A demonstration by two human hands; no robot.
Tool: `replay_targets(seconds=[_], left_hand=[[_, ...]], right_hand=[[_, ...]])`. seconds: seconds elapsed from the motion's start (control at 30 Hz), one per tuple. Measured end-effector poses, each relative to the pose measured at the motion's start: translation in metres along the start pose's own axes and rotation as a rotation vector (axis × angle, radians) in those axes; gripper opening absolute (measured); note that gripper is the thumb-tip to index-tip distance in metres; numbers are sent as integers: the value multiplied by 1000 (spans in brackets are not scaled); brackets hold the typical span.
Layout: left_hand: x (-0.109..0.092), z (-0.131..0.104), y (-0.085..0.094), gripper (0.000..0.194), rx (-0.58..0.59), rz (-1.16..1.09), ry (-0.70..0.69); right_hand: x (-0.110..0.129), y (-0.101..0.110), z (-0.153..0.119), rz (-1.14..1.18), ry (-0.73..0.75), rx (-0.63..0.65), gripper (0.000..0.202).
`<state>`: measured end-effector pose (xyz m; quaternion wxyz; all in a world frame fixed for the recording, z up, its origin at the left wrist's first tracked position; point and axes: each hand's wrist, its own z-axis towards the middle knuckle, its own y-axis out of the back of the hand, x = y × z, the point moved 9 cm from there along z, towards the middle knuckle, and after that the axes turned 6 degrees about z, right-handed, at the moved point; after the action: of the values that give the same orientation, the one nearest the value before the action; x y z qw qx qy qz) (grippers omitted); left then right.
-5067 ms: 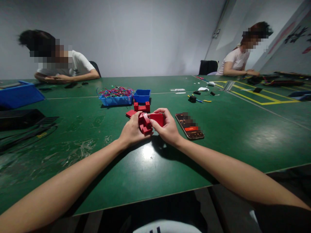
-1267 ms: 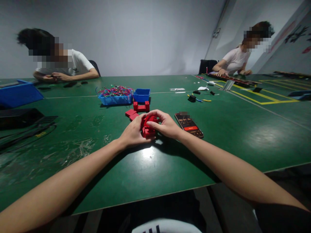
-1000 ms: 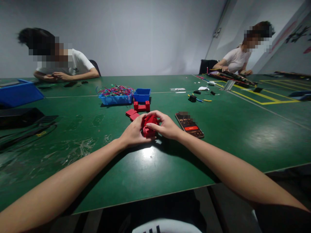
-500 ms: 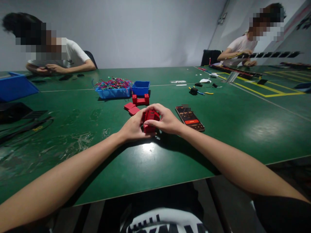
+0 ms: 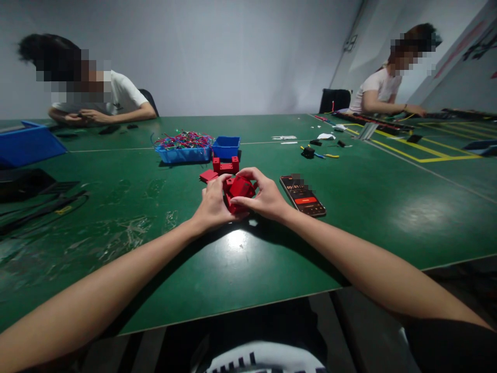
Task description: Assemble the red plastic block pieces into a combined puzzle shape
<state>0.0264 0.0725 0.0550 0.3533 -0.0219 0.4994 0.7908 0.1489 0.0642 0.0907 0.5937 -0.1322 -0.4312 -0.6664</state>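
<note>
Between both palms, just above the green desk, sits a red blocky plastic assembly. The left hand has its grip closed round the piece's near-left side, thumb up at its 11 o'clock edge. The right hand has its grip curled over the top and right side, fingertips pressing the front face. At 12 o'clock from the assembly lies a red U-shaped plastic bracket, and at 10 o'clock a flat red plastic piece, both close by on the desk. A black smartphone with a lit screen rests at 3 o'clock, just beside the right hand. Farther out at 12 o'clock stand a small blue plastic bin and a blue tray heaped with coloured wires. Two other people sit at the far edge.
</note>
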Motion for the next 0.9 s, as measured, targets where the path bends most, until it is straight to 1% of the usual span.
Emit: replay_targets(seconds=[0.1,0.2,0.37,0.5,0.63,0.77,0.9], left_hand=[[-6,1,0,89,-2,-123,-52],[-10,1,0,85,-5,-192,-109],[-16,0,3,81,6,-207,-184],[-19,0,4,76,2,-215,-251],[-14,1,2,83,-17,-221,-243],[-11,1,-2,87,1,-225,-223],[-9,1,-1,89,-9,-212,-196]], right_hand=[[3,2,0,-58,57,-3,53],[10,3,-1,-98,134,-2,51],[26,1,-2,-116,240,54,50],[34,1,-2,-140,271,70,42],[32,3,-3,-192,281,48,38],[27,-1,-4,-256,273,71,44],[23,-5,-5,-279,261,101,51]])
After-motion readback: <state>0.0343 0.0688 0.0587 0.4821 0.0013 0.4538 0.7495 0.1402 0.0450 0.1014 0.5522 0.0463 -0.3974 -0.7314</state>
